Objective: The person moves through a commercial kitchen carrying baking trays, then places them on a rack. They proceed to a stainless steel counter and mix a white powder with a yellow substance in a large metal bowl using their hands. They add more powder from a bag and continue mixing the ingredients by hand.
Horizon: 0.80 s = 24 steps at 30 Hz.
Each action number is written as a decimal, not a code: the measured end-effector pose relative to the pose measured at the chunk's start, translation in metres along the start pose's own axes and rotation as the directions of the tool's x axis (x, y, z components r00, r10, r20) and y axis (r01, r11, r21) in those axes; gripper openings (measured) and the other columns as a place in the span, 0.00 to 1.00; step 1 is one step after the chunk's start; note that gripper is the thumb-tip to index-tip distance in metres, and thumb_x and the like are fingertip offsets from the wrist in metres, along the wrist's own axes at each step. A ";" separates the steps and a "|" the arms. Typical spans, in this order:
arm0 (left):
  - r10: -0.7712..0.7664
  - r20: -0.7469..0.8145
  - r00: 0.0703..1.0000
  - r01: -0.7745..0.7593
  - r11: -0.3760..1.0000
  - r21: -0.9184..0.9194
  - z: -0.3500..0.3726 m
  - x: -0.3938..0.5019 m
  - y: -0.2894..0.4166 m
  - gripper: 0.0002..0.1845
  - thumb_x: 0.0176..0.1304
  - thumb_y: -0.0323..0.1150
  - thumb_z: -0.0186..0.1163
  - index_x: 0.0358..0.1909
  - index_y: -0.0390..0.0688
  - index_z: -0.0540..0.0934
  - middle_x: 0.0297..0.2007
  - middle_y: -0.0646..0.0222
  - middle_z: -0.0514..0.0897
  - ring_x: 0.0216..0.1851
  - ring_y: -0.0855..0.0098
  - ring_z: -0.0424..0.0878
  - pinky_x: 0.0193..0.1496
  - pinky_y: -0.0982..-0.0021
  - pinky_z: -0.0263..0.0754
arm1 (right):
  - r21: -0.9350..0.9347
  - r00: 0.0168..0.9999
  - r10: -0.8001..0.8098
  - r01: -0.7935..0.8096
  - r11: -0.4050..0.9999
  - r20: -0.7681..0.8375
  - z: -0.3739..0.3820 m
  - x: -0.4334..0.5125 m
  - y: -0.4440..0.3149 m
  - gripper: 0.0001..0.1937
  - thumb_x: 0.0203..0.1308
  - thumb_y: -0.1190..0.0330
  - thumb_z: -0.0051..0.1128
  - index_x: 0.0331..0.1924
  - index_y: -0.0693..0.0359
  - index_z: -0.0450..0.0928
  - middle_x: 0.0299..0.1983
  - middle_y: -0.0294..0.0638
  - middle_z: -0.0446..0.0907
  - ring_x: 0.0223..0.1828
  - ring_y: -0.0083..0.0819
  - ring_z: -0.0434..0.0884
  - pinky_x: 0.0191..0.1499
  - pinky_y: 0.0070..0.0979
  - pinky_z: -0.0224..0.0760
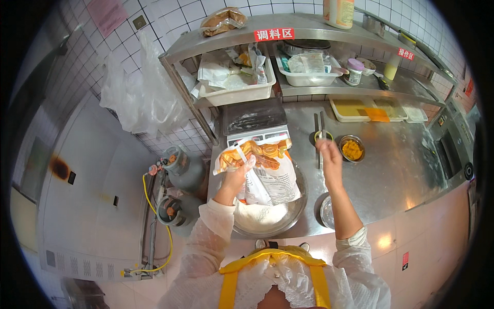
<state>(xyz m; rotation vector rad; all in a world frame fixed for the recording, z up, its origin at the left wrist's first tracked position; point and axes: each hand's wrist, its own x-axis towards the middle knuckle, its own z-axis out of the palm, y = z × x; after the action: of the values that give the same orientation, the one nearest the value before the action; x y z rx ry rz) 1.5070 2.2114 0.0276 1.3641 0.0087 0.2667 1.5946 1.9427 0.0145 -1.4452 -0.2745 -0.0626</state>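
Observation:
My left hand point(236, 175) grips a printed paper or plastic bag point(276, 183) with pictures of baked goods on it. The bag lies tilted over a large metal bowl point(303, 208), covering part of it. White flour-like powder point(262, 218) fills the bowl below the bag. To the right, my right hand point(330, 156) is raised above the steel table with its fingers drawn together. Its fingertips overlap a yellow-green ring point(328, 135) and a narrow metal strip point(322, 119); whether they touch or hold either cannot be made out.
A digital scale point(254, 116) stands behind the bag. Right of my right hand is a small bowl of orange mash point(352, 150); nearer me, a clear round container point(327, 212). Shelving point(231, 42) holds a white bin point(235, 94). Gas cylinders point(187, 170) stand at the left.

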 end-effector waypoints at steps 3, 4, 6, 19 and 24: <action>0.029 0.045 0.999 -0.023 0.993 -0.115 0.010 0.005 0.004 0.20 0.63 0.33 0.60 0.55 0.37 0.73 0.52 0.71 0.77 0.51 0.76 0.74 0.55 0.73 0.67 | -0.048 0.599 0.729 -0.761 0.647 0.331 -0.019 -0.033 0.094 0.36 0.60 0.37 0.44 0.62 0.56 0.65 0.60 0.40 0.70 0.59 0.35 0.70 0.56 0.43 0.66; 0.059 0.069 0.996 -0.048 0.988 -0.150 0.009 0.008 0.012 0.20 0.63 0.32 0.59 0.55 0.37 0.73 0.52 0.72 0.77 0.51 0.76 0.74 0.55 0.72 0.67 | 0.023 0.476 0.730 -0.844 0.535 0.490 -0.008 -0.051 0.100 0.40 0.57 0.34 0.41 0.65 0.55 0.62 0.62 0.41 0.67 0.62 0.40 0.67 0.57 0.48 0.65; 0.085 0.107 0.991 -0.074 0.992 -0.102 -0.008 0.021 0.014 0.20 0.62 0.29 0.58 0.56 0.37 0.73 0.51 0.72 0.77 0.52 0.75 0.74 0.55 0.72 0.67 | 0.173 0.252 0.537 -0.966 0.194 0.805 0.022 -0.082 0.094 0.44 0.54 0.32 0.43 0.68 0.52 0.56 0.65 0.44 0.63 0.66 0.48 0.61 0.56 0.55 0.66; 0.199 0.358 0.912 -0.295 0.925 0.239 -0.043 0.149 0.266 0.15 0.70 0.35 0.48 0.54 0.40 0.73 0.52 0.67 0.77 0.52 0.71 0.75 0.57 0.67 0.70 | 0.514 0.633 0.172 -0.733 0.446 0.754 0.119 0.042 -0.056 0.30 0.57 0.60 0.61 0.61 0.57 0.61 0.53 0.43 0.74 0.51 0.37 0.78 0.49 0.41 0.78; 0.224 0.030 0.974 -0.224 0.947 0.231 -0.026 0.177 0.297 0.17 0.69 0.39 0.51 0.54 0.42 0.73 0.51 0.66 0.78 0.51 0.67 0.76 0.52 0.59 0.74 | 0.408 0.675 0.289 -0.674 0.616 0.679 0.139 0.143 -0.109 0.23 0.55 0.63 0.63 0.54 0.60 0.71 0.48 0.43 0.79 0.46 0.36 0.81 0.50 0.33 0.79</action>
<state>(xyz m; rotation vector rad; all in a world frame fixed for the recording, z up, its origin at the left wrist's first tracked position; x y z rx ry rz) 1.6196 2.3247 0.3355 1.6019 -0.1219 0.4665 1.6898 2.0828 0.1658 -0.7586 -0.3036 0.8854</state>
